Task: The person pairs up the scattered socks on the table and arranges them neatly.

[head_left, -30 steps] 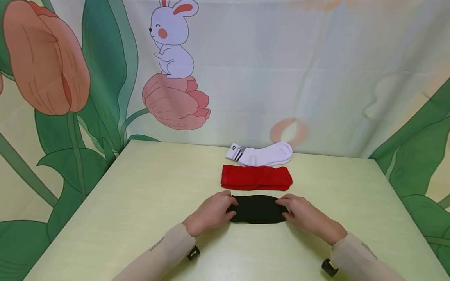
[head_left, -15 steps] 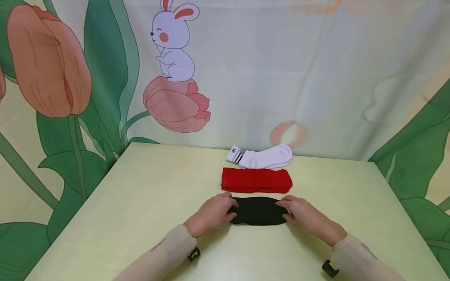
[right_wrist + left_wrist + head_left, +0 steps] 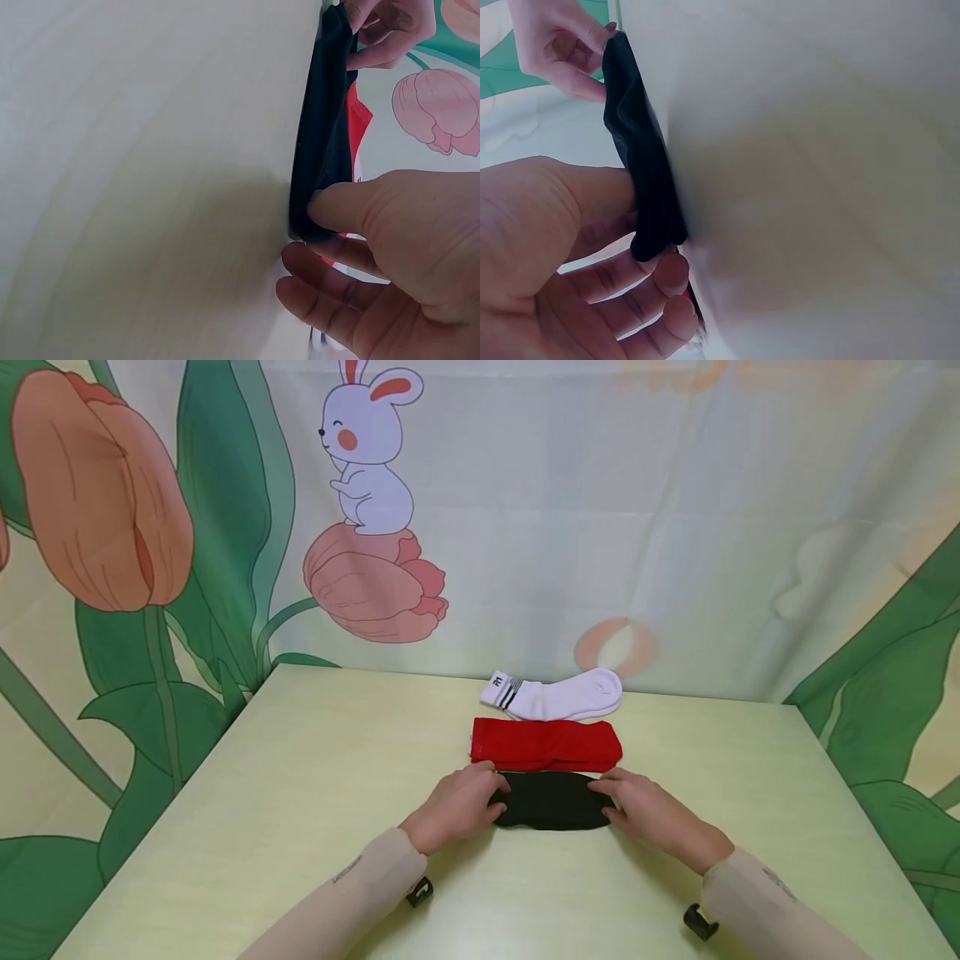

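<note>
A folded black sock [image 3: 553,800] lies crosswise on the table in front of the person, its near edge low in both wrist views. At its left end, the left hand [image 3: 459,803] pinches it between thumb and fingers. The right hand [image 3: 637,808] pinches the right end; in the right wrist view its thumb [image 3: 341,206] lies on the dark fabric and the other fingers curl underneath. Just beyond the black sock is a folded red sock [image 3: 546,743], its near edge right at the black one. Behind that rests a white sock [image 3: 562,695] with black stripes at the cuff.
The pale wooden table [image 3: 337,752] reaches back to a printed curtain [image 3: 525,527] showing tulips and a rabbit. Both forearms come in from the near edge, a black band [image 3: 701,922] under the right sleeve.
Both hands have moved the black sock slightly away from the person, up against the red sock. The gap between the two has closed; the red and white socks stay put.
</note>
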The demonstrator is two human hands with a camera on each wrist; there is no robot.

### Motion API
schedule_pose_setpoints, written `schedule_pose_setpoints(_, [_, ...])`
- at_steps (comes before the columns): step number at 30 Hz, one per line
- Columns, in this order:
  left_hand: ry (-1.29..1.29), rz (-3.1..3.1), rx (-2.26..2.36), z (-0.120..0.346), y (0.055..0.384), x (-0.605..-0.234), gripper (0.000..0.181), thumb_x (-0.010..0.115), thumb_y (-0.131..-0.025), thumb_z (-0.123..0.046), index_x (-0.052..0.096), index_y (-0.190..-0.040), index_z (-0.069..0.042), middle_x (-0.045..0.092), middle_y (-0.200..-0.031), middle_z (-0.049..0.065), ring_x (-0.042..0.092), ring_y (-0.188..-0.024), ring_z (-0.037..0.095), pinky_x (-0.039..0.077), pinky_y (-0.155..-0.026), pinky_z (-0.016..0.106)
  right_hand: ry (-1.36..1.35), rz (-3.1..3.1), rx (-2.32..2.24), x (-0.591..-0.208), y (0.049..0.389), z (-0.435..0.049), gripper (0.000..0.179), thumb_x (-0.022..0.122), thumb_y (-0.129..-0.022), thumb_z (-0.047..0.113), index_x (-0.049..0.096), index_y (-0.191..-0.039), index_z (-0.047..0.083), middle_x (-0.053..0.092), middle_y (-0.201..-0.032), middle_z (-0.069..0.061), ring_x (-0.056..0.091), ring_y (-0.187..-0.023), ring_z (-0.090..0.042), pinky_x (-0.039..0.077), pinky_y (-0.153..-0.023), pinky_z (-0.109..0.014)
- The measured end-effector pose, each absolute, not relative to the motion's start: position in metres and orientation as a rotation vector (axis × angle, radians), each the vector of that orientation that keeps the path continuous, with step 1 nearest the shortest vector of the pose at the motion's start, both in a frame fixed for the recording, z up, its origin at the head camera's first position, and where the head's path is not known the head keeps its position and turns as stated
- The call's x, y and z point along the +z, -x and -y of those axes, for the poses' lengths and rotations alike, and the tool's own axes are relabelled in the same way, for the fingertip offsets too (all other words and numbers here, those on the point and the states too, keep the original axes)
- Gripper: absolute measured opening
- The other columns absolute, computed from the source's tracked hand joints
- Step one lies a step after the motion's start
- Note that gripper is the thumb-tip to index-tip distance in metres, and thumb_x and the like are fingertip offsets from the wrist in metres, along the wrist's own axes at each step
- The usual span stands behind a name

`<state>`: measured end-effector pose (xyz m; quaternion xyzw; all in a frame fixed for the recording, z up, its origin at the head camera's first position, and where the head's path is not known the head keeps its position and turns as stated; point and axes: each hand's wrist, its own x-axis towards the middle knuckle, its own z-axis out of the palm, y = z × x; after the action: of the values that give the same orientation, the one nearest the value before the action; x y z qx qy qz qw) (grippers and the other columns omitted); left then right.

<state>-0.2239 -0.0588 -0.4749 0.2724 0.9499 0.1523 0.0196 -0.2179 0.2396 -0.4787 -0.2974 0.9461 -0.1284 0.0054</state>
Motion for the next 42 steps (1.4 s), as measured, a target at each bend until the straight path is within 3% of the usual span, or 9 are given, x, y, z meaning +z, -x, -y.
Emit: schedule_pose_setpoints(42, [-0.813, -2.990, 0.423, 0.053, 0.244, -0.475, 0.027, 0.078, -0.092, -0.020, 0.076, -0.116, -0.008, 0.068, -0.105, 0.006, 0.065, -0.096, 0.019, 0.057, -0.072, 0.032, 0.779, -3.004, -0.318, -0.481, 0.240, -0.236, 0.045, 0.080, -0.088, 0.006, 0.067, -0.132, 0.002, 0.064, -0.123, -0.015, 0.064, -0.110, -0.032, 0.058, -0.088, -0.044])
